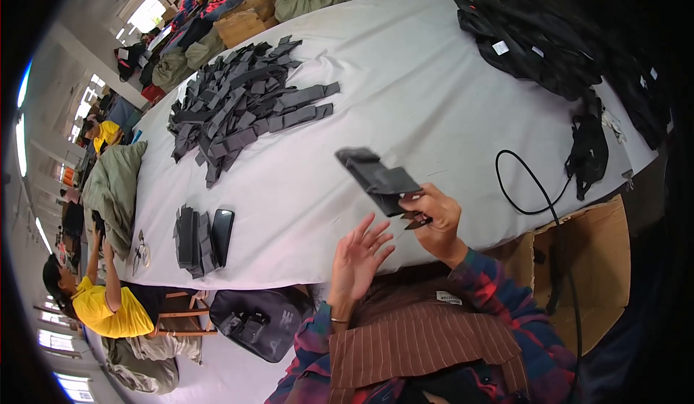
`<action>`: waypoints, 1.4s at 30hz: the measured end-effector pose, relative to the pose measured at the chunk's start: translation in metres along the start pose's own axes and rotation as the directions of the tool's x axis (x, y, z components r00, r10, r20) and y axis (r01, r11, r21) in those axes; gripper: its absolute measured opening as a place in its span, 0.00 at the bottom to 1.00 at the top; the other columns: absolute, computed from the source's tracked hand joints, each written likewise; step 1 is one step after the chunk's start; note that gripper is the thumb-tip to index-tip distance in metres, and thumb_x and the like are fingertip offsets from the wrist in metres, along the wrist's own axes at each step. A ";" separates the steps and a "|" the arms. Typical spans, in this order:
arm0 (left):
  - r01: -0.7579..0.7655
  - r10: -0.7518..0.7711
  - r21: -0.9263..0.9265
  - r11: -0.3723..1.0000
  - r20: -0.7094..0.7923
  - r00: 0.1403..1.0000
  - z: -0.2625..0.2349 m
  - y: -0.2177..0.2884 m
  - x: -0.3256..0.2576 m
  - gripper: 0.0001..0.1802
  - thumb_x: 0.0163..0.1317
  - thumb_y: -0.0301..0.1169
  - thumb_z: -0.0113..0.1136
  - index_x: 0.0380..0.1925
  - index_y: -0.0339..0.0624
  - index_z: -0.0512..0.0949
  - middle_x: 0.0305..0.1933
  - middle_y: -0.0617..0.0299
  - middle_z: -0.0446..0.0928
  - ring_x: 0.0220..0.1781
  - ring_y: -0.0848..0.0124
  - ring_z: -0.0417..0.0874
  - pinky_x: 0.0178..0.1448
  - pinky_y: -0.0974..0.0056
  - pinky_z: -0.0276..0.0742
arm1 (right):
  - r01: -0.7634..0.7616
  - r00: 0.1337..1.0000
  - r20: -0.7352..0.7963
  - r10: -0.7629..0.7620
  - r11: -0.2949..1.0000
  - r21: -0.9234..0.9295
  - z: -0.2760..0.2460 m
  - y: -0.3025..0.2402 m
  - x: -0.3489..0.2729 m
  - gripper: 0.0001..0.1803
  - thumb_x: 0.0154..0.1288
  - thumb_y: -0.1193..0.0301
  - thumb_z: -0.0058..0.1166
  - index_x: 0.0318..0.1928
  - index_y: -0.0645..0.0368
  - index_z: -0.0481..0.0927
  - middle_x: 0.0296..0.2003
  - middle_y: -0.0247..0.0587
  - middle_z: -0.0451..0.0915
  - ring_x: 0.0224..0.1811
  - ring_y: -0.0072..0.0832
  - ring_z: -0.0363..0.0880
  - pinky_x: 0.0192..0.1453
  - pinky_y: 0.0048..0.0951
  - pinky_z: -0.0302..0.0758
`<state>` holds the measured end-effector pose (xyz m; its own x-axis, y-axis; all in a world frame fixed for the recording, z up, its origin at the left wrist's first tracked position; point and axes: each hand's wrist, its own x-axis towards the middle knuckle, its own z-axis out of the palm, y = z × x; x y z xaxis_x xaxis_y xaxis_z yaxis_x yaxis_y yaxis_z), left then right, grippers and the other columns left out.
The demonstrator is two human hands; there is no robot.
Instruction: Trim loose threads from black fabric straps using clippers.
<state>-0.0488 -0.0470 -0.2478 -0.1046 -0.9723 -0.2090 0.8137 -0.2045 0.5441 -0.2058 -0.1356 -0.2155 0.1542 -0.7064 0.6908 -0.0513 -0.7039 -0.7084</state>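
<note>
My right hand (439,220) is closed on a folded dark grey fabric piece (383,176), held above the white-covered table. Small dark pointed blades (417,223), perhaps thread snips, stick out below the same hand's fingers. Just to the left my left hand (359,256) is raised, fingers spread, holding nothing and apart from the fabric. A big loose heap of similar dark grey fabric strips (238,100) lies at the far left of the table. Nearer, a neat stack of grey strips (191,241) sits beside a black phone (223,230).
Black garments or bags (535,35) are piled at the far right, with a black pouch-like item (587,147) and a looping black cable (517,205) nearby. An open cardboard box (585,274) stands below the right edge. A co-worker in yellow (112,306) is at the left.
</note>
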 end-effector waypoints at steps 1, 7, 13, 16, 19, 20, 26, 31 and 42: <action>-0.032 0.034 -0.041 0.999 0.051 0.998 0.001 0.001 0.008 0.29 0.67 0.46 0.40 0.64 0.46 0.59 0.61 0.51 0.67 0.60 0.57 0.69 0.65 0.52 0.64 | 0.055 0.995 0.088 -0.052 0.998 -0.029 0.002 -0.002 -0.002 0.17 0.37 0.89 0.56 0.32 0.60 0.80 0.32 0.40 0.78 0.25 0.24 0.78 0.24 0.22 0.73; -0.209 0.214 -0.106 0.972 0.031 0.976 0.010 0.025 0.036 0.26 0.67 0.40 0.39 0.64 0.46 0.59 0.53 0.56 0.69 0.52 0.62 0.72 0.58 0.55 0.69 | 0.182 0.864 0.493 -0.104 0.977 -0.114 0.012 0.002 -0.023 0.17 0.38 0.86 0.54 0.32 0.58 0.80 0.30 0.39 0.77 0.26 0.34 0.79 0.29 0.27 0.75; -0.308 0.304 -0.061 0.949 -0.062 0.951 0.000 0.031 0.034 0.24 0.70 0.41 0.35 0.63 0.46 0.60 0.45 0.58 0.70 0.44 0.66 0.72 0.48 0.57 0.73 | -0.560 0.774 0.449 0.447 0.814 0.155 -0.003 -0.003 -0.016 0.09 0.54 0.79 0.60 0.38 0.64 0.80 0.30 0.31 0.77 0.29 0.18 0.74 0.37 0.20 0.72; -0.314 0.312 -0.051 0.948 -0.051 0.949 -0.002 0.031 0.036 0.24 0.72 0.47 0.33 0.57 0.43 0.65 0.44 0.59 0.71 0.41 0.67 0.72 0.46 0.60 0.74 | -0.579 0.767 0.436 0.471 0.801 0.154 -0.003 0.000 -0.003 0.13 0.60 0.74 0.60 0.45 0.64 0.78 0.32 0.29 0.75 0.35 0.14 0.69 0.41 0.18 0.69; -0.271 0.270 -0.060 0.961 -0.015 0.963 -0.003 0.032 0.038 0.27 0.71 0.52 0.32 0.50 0.40 0.69 0.42 0.60 0.72 0.37 0.68 0.72 0.42 0.62 0.75 | -0.584 0.740 0.482 0.469 0.803 0.115 0.002 -0.018 0.014 0.19 0.59 0.75 0.60 0.52 0.61 0.75 0.35 0.29 0.74 0.38 0.14 0.68 0.42 0.17 0.68; -0.261 0.260 -0.037 0.965 -0.040 0.965 -0.004 0.030 0.039 0.29 0.71 0.54 0.32 0.48 0.40 0.69 0.41 0.60 0.72 0.36 0.68 0.73 0.41 0.62 0.74 | -0.575 0.717 0.508 0.477 0.817 0.045 0.005 -0.023 0.017 0.21 0.59 0.75 0.60 0.53 0.60 0.74 0.37 0.30 0.74 0.39 0.14 0.68 0.42 0.18 0.68; -0.242 0.243 0.013 0.970 -0.059 0.968 -0.016 0.029 0.039 0.30 0.70 0.55 0.33 0.48 0.37 0.70 0.41 0.59 0.73 0.38 0.67 0.75 0.41 0.63 0.75 | -0.537 0.691 0.614 0.381 0.840 0.083 0.023 -0.013 -0.011 0.12 0.53 0.76 0.64 0.38 0.63 0.78 0.29 0.31 0.76 0.30 0.15 0.70 0.31 0.21 0.68; -0.209 0.205 -0.252 0.945 -0.039 0.978 -0.017 0.025 0.043 0.30 0.70 0.53 0.37 0.55 0.36 0.68 0.45 0.57 0.74 0.45 0.66 0.75 0.51 0.63 0.74 | -0.149 0.927 0.366 0.087 0.978 0.145 0.020 -0.017 -0.023 0.20 0.35 0.91 0.47 0.31 0.60 0.78 0.23 0.37 0.73 0.23 0.28 0.72 0.25 0.23 0.67; -0.026 0.028 0.056 0.998 -0.030 0.999 -0.003 0.010 0.016 0.31 0.58 0.21 0.44 0.64 0.34 0.56 0.51 0.52 0.72 0.47 0.64 0.76 0.53 0.62 0.73 | -0.096 0.863 0.485 0.139 0.989 -0.113 0.003 -0.001 -0.023 0.16 0.39 0.84 0.57 0.33 0.57 0.80 0.27 0.39 0.75 0.27 0.32 0.75 0.32 0.27 0.72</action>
<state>-0.0406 -0.0644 -0.2483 -0.0647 -0.9739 -0.2175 0.7831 -0.1846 0.5938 -0.2061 -0.1183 -0.2315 0.6046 -0.6721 0.4275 -0.1766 -0.6365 -0.7508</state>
